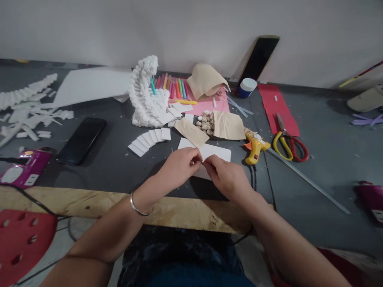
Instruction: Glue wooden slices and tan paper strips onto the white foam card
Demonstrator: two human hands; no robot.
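My left hand (pixel 183 164) and my right hand (pixel 224 172) meet over a white board (pixel 220 152) at the table's front. Fingertips of both hands are pinched close together; whatever is between them is too small to make out. Just beyond the left hand, a beige paper piece (pixel 193 131) overlaps the board. Brown and white pebbles (pixel 206 122) lie behind it, beside a second beige piece (pixel 229 125). To the left, white foam tiles (pixel 146 141) are fanned in an arc. A yellow glue gun (pixel 255 148) rests right of the right hand.
Red-and-yellow scissors (pixel 287 143), a long glue stick (pixel 311 181) and red paper (pixel 279 107) lie right. A white textured spiral model (pixel 145 95) stands behind the tiles. Left are a black phone (pixel 81 140), foam scraps (pixel 28 115) and a purple power strip (pixel 26 167). Cables hang over the wooden edge (pixel 179 211).
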